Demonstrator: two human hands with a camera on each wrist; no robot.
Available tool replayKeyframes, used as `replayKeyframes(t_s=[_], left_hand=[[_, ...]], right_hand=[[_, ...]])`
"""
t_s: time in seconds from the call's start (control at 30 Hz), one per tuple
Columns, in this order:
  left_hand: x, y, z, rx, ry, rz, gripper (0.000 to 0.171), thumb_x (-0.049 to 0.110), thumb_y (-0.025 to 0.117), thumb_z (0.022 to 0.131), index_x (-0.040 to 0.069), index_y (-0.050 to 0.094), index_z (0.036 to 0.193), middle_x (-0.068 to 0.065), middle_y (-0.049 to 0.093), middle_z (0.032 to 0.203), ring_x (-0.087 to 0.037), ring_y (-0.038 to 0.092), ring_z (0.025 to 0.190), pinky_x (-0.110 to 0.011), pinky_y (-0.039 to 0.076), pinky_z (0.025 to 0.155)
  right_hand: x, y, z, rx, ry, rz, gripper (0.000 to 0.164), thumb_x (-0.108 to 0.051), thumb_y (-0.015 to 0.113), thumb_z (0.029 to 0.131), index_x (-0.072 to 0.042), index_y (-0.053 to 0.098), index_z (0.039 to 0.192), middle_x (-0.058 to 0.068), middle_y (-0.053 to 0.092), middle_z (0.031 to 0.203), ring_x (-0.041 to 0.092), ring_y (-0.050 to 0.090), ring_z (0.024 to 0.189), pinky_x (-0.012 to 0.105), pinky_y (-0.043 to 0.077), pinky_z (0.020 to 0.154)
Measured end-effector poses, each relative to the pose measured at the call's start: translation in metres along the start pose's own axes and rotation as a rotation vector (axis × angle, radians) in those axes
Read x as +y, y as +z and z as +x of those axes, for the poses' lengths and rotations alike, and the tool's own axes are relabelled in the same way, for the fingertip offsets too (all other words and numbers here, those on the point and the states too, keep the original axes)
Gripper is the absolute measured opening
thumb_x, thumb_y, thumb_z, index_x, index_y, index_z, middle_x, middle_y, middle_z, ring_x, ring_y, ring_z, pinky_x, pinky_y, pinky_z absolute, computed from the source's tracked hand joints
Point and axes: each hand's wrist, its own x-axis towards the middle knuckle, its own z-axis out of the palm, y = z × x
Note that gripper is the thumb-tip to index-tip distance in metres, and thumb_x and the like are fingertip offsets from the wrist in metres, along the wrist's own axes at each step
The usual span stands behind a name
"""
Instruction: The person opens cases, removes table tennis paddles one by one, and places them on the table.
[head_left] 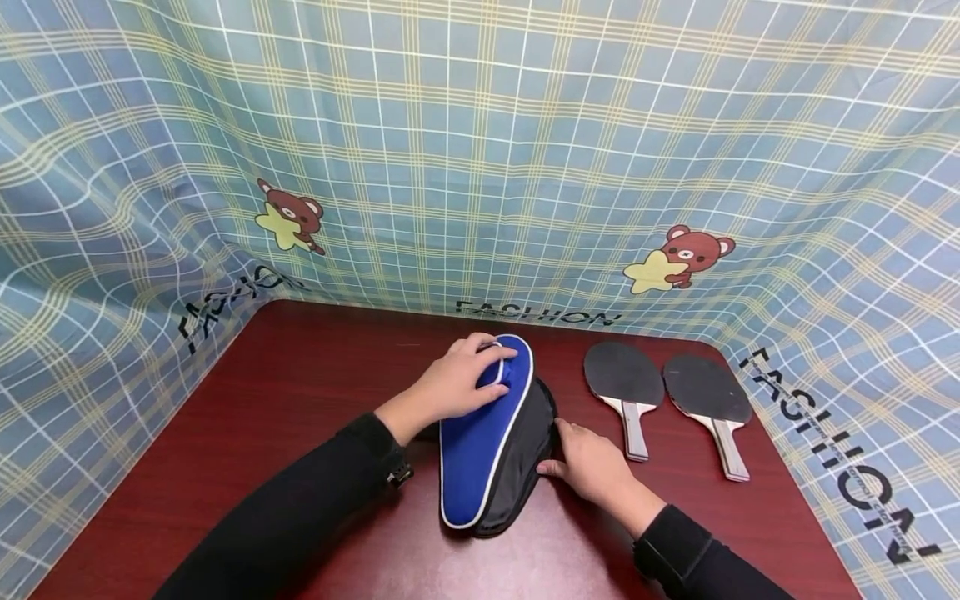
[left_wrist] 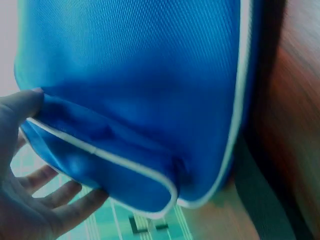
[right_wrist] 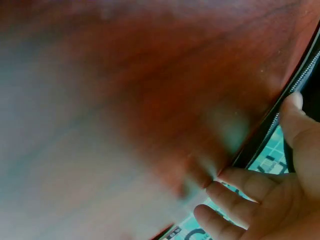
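Note:
A blue table tennis paddle case [head_left: 480, 454] with white piping lies at mid-table, its narrow end toward me. My left hand [head_left: 461, 379] grips the wide far end. In the left wrist view, the thumb lies on top of a folded blue flap [left_wrist: 100, 172] and the fingers lie beneath it. The black part [head_left: 517, 462] of the case shows along the right. Beside that edge is my right hand [head_left: 592, 462], thumb and index finger touching the rim. In the right wrist view, its thumb meets a zipper [right_wrist: 300, 77], with the other fingers spread.
Two black-faced table tennis paddles [head_left: 624, 375] [head_left: 708, 392] lie on the right, handles toward me. The dark red table [head_left: 322, 367] is bordered at the back and sides by a plaid cloth [head_left: 450, 208] printed with bears and lettering.

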Motion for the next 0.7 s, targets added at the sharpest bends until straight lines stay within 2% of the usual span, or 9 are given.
replayKeyframes(t_s=[0.13, 0.33, 0.43, 0.6, 0.7], left_hand=[[0.013, 0.013, 0.011, -0.039, 0.016, 0.101, 0.054, 0.053, 0.063, 0.096, 0.045, 0.048, 0.147, -0.003, 0.042, 0.157, -0.03, 0.046, 0.141, -0.051, 0.056, 0.092], [0.028, 0.032, 0.025, -0.095, 0.058, 0.213, 0.05, 0.054, 0.063, 0.096, 0.044, 0.052, 0.144, -0.004, 0.046, 0.154, -0.03, 0.049, 0.137, -0.052, 0.053, 0.1], [0.034, 0.038, 0.032, -0.124, 0.073, 0.247, 0.048, 0.052, 0.064, 0.096, 0.041, 0.055, 0.141, -0.005, 0.049, 0.151, -0.03, 0.051, 0.134, -0.053, 0.053, 0.099], [0.039, 0.048, 0.038, -0.173, 0.07, 0.326, 0.05, 0.052, 0.067, 0.094, 0.038, 0.056, 0.141, -0.006, 0.052, 0.146, -0.028, 0.053, 0.13, -0.05, 0.057, 0.093], [0.042, 0.054, 0.04, -0.188, 0.068, 0.367, 0.051, 0.052, 0.068, 0.093, 0.038, 0.057, 0.141, -0.005, 0.053, 0.143, -0.029, 0.052, 0.131, -0.053, 0.056, 0.094]], right_hand=[[0.001, -0.001, -0.002, -0.027, 0.004, -0.009, 0.095, -0.061, 0.076, 0.081, 0.004, 0.049, 0.144, 0.021, 0.064, 0.138, 0.036, 0.064, 0.125, 0.054, 0.054, 0.097], [0.003, -0.003, -0.006, -0.027, 0.018, 0.002, 0.113, -0.063, 0.082, 0.073, 0.008, 0.04, 0.151, 0.023, 0.058, 0.145, 0.036, 0.062, 0.127, 0.053, 0.054, 0.096], [0.003, -0.005, -0.008, -0.034, 0.028, 0.011, 0.122, -0.064, 0.083, 0.07, 0.01, 0.033, 0.153, 0.026, 0.057, 0.145, 0.036, 0.063, 0.127, 0.052, 0.056, 0.094], [0.001, -0.007, -0.009, -0.045, 0.023, 0.022, 0.126, -0.065, 0.083, 0.07, 0.012, 0.029, 0.154, 0.029, 0.056, 0.144, 0.037, 0.062, 0.127, 0.051, 0.057, 0.092], [0.001, -0.007, -0.009, -0.046, 0.018, 0.024, 0.124, -0.066, 0.082, 0.071, 0.011, 0.03, 0.154, 0.027, 0.055, 0.146, 0.036, 0.061, 0.13, 0.052, 0.057, 0.093]])
